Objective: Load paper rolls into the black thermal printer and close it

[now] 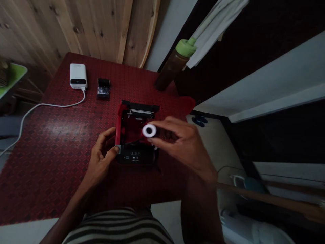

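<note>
A small red and black printer (132,135) sits open on the red patterned table (50,142), its lid tipped back. My right hand (182,142) is closed on a white paper roll (149,130) and holds it just above the printer's open red bay. My left hand (103,152) grips the printer's left front corner, thumb on the edge and fingers curled beside it.
A white power bank (78,76) with a white cable (45,105) lies at the table's far left. A small black block (103,88) lies beside it. A dark bottle with a green cap (175,64) stands at the far right edge. The table's right edge drops to the floor.
</note>
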Motion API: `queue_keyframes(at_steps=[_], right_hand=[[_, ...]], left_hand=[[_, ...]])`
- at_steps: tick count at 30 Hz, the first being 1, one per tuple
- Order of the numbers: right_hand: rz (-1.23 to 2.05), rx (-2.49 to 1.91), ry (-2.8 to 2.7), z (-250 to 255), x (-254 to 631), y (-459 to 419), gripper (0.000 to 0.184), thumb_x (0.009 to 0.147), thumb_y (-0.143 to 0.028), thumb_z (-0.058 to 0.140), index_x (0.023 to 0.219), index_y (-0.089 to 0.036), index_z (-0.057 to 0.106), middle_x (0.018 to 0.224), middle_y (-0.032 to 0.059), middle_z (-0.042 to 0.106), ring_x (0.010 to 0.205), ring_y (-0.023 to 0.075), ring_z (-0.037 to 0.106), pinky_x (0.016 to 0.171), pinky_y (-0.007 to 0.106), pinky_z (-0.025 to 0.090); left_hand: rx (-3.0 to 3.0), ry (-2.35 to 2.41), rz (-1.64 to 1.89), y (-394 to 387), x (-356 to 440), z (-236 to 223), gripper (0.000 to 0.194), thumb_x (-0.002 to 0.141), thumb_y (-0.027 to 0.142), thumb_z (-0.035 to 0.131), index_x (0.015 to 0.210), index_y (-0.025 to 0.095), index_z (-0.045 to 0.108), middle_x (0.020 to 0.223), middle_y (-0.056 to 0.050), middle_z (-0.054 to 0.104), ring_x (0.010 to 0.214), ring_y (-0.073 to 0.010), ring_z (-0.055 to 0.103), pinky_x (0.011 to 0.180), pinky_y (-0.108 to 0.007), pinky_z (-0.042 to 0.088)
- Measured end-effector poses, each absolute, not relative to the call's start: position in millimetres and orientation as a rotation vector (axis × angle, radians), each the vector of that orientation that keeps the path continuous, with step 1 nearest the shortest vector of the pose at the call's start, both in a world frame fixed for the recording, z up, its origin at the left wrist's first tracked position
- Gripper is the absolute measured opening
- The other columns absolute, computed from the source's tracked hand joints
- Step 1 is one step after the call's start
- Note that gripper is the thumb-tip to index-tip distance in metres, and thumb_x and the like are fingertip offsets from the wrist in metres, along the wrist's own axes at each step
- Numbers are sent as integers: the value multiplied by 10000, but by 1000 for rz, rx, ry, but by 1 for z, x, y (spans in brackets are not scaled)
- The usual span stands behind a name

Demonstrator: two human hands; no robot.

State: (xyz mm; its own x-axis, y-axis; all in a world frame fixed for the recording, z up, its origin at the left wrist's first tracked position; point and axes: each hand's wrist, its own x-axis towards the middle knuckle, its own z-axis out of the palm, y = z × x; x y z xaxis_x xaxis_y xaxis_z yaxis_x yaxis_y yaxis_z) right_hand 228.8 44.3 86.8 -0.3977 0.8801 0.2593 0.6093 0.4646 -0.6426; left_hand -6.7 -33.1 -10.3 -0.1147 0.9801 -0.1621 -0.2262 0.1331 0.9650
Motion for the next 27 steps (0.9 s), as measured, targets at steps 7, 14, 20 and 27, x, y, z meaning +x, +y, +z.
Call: queue_keyframes(at_steps=[7, 14, 20, 27], right_hand=[[744, -1334, -1508, 14, 282, 88, 365, 833, -472, 882, 1103, -242, 795, 1025, 24, 773, 917, 217, 719, 879, 422, 599], [825, -1447, -1527, -47, 250, 112, 337, 847, -498, 817, 1037, -232, 736, 1057, 60, 808, 967, 235, 740, 891, 380, 590], [885, -1434, -1581, -56, 249, 113, 296, 847, -348, 819, 1110, -238, 740, 1141, 63, 809, 1023, 225, 740, 886, 356, 592], [921, -1454, -1578, -50, 281, 77, 370, 856, -244, 742, 1222, -201, 770, 1163, 76, 777, 864, 172, 720, 771, 321, 577]], left_hand=[[913, 1267, 1293, -33, -8, -11, 621, 958, 469, 780, 1523, 254, 637, 1589, -136, 686, 1483, -370, 652, 1193, -516, 567], [910, 1268, 1299, -30, -9, -14, 619, 937, 474, 805, 1509, 285, 659, 1567, -97, 704, 1436, -350, 680, 1117, -434, 603], [898, 1284, 1294, -30, -9, -13, 618, 925, 454, 808, 1503, 287, 668, 1556, -89, 711, 1446, -359, 672, 1121, -440, 605], [896, 1291, 1292, -31, -9, -13, 614, 931, 457, 807, 1511, 306, 672, 1574, -78, 699, 1489, -367, 640, 1138, -456, 600]])
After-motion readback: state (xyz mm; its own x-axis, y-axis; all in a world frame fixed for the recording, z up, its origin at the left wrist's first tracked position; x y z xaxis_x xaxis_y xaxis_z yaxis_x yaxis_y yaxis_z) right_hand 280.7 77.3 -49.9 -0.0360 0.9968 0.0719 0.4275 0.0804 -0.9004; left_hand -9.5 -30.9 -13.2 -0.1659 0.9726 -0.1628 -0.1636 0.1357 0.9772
